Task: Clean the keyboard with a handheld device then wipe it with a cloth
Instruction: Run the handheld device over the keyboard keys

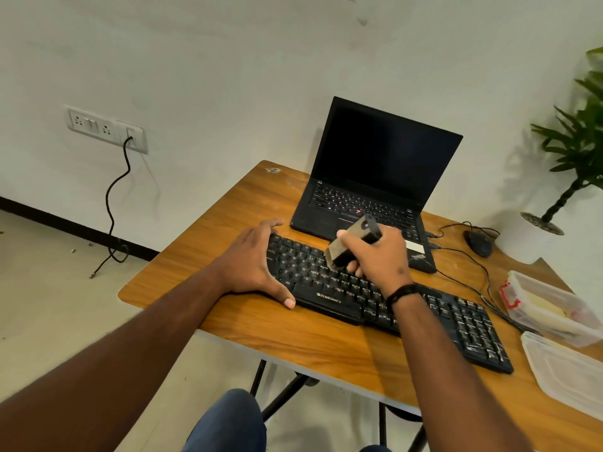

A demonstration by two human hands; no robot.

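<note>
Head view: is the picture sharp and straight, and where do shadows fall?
Head view: wide-angle bending tilts the table and wall; the handheld device in the right hand looks slightly blurred; the plant casts a soft shadow on the wall.

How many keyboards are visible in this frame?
2: the black standalone keyboard on the table under both hands, and the built-in keyboard of the open laptop behind it. None looks hidden.

Even soft light, wide-angle edge distortion
</note>
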